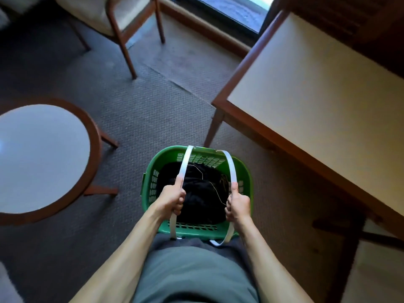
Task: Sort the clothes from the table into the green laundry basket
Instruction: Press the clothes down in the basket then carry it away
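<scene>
Head view, looking straight down: green laundry basket (150, 189) held up in front of the body, over the carpet (153, 101), between a round table and a rectangular one. Green plastic, rounded corners, walls pierced with rows of small slots. Two white strap handles arching from far rim to near rim. Filled with dark clothes (203, 200), black and crumpled, a thin pale cord trailing across the top.

Left hand (172, 199) wrapped round the left handle (184, 166), fingers curled tight, thumb laid along the strap. Right hand (238, 204) gripping the right handle (230, 165) the same way, thumb pointing up the strap. Both forearms bare, reaching down from the lower edge.

Around: round table (43, 154) at left, grey top with a dark wood rim, legs splayed on the carpet. Rectangular table (317, 95) at right, pale top with a wood edge, its near corner and one leg just beyond the basket's far right side. Cushioned wooden chair (118, 20) at upper left, well apart. Glass door or window (223, 9) at top, dark frame, wood baseboard below. Grey-green shirt (192, 274) at the bottom edge.
</scene>
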The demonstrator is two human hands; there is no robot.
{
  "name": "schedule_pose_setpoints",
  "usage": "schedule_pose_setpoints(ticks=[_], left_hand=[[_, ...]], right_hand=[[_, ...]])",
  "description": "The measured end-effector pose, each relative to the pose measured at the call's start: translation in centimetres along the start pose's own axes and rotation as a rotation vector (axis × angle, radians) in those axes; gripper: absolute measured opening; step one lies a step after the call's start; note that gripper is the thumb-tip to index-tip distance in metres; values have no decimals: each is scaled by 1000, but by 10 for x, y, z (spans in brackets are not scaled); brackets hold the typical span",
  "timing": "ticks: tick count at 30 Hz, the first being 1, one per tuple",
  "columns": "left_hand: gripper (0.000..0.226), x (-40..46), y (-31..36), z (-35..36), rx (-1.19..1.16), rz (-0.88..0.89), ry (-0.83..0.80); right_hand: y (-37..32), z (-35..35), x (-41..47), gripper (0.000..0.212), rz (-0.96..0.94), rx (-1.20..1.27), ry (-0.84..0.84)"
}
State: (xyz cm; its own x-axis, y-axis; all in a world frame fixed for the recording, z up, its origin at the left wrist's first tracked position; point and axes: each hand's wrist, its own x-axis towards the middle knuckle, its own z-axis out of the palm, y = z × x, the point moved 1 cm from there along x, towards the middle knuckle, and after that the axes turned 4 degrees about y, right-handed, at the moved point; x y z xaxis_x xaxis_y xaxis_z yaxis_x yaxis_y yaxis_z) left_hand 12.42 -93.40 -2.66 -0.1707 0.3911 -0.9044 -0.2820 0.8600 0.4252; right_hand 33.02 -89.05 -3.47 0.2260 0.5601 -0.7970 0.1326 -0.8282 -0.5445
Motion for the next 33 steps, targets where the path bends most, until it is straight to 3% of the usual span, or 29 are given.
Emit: schedule_pose_setpoints(ticks=[7, 22, 33], left_hand=[[64, 7, 45, -52, -158, 5, 149], [59, 60, 184, -122, -121, 52, 312], [61, 138, 310, -212, -35, 56, 222]], right_hand=[[-57, 92, -2, 65, -3, -87, -145], [-182, 203, 51, 66, -45, -120, -295], [-271, 319, 79, 66, -30, -59, -162]])
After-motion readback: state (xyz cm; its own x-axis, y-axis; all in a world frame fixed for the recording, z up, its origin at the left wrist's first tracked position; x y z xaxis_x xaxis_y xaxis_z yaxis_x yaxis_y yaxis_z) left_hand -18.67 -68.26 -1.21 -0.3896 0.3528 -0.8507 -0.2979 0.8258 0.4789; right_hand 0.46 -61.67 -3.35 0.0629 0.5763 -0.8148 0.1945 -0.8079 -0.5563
